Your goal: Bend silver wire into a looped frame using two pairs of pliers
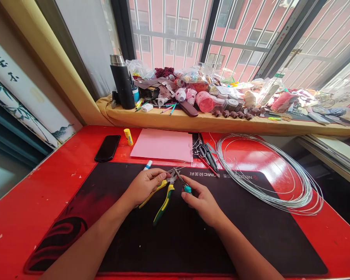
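My left hand (144, 185) is closed around the upper handle of yellow-and-green pliers (163, 198), whose jaws point right toward the middle of the mat. My right hand (201, 200) is closed on small teal-handled pliers (184, 184), tips angled up-left and meeting the other pliers' jaws. A thin piece of wire seems to lie at the jaws, too fine to make out. Both hands hover over a black desk mat (251, 233) on a red table (46, 186).
A large coil of silver wire (268, 171) lies at the right. Scissors and other tools (205, 152), pink paper (163, 144), a glue stick (128, 137), a black phone (107, 148) and a white marker (147, 165) sit behind the mat. The windowsill holds a black flask (122, 81) and craft clutter.
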A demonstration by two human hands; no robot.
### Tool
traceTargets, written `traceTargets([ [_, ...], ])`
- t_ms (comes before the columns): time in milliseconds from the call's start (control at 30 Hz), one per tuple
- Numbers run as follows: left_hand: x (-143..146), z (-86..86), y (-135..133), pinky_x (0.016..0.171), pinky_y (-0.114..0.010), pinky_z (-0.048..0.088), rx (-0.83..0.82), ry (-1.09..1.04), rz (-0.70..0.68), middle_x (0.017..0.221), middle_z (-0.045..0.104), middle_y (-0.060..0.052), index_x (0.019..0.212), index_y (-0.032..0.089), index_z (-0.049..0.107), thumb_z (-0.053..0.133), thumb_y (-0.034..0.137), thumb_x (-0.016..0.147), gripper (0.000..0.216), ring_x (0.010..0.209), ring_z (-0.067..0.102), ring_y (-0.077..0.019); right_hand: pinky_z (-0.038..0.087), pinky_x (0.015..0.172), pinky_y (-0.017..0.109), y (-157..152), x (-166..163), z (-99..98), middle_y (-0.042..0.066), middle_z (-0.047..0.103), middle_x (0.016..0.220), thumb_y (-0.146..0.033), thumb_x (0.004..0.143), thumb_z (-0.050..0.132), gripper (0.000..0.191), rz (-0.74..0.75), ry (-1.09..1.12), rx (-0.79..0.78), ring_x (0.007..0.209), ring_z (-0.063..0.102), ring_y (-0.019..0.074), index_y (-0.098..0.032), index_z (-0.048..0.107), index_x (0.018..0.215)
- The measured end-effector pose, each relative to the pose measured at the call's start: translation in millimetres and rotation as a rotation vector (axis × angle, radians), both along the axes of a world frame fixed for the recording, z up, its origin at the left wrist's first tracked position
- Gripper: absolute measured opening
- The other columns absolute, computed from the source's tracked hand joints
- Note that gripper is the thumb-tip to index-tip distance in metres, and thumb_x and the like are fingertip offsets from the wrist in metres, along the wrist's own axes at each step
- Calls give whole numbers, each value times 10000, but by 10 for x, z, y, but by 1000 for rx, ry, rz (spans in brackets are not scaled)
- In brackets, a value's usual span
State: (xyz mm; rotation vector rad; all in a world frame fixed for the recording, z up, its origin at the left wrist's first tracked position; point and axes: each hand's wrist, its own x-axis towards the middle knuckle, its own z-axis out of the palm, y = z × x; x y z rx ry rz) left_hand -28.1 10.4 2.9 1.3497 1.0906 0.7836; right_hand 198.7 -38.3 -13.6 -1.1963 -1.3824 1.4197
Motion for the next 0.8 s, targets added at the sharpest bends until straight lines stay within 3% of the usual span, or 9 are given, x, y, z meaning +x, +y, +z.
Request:
traceTargets([
  [100, -31, 8, 15, 490, -249, 154, -95, -144, -1, 568, 328, 75, 944, 138, 752, 676, 641, 840, 520, 495, 235, -88, 539, 771, 377, -13, 3, -26, 45, 688, 874, -438, 854, 741, 625, 9, 17, -20, 852, 633, 241, -249, 627, 1439],
  [300, 6, -9, -15, 475, -235, 148, -104, -112, -19, 562, 355, 65, 887, 143, 741, 692, 651, 825, 514, 497, 262, -86, 527, 752, 350, 0, 8, -44, 53, 692, 922, -447, 831, 750, 642, -2, 19, -24, 841, 615, 227, -249, 634, 1431],
  [533, 11, 25, -7, 441, -198, 115, -276, -368, 79, 547, 258, 102, 793, 117, 702, 780, 509, 780, 400, 479, 160, -52, 494, 723, 318, 16, 1, -6, 21, 659, 912, -402, 834, 758, 635, -38, 121, -85, 739, 565, 166, -252, 623, 1436],
  [633, -14, 29, -2, 415, -184, 98, -378, -463, 65, 534, 260, 110, 797, 112, 693, 769, 428, 806, 325, 446, 137, -34, 515, 807, 353, 16, 15, 9, 35, 690, 988, -408, 831, 765, 628, -47, 100, -67, 829, 615, 199, -259, 634, 1426],
  [800, -50, 19, -2, 390, -174, 118, -478, -561, 17, 519, 249, 117, 817, 116, 683, 691, 336, 881, 229, 398, 134, -21, 475, 1033, 449, 1, 30, -10, 74, 688, 1294, -443, 852, 764, 634, 11, -1, 2, 1135, 634, 296, -287, 613, 1447],
])
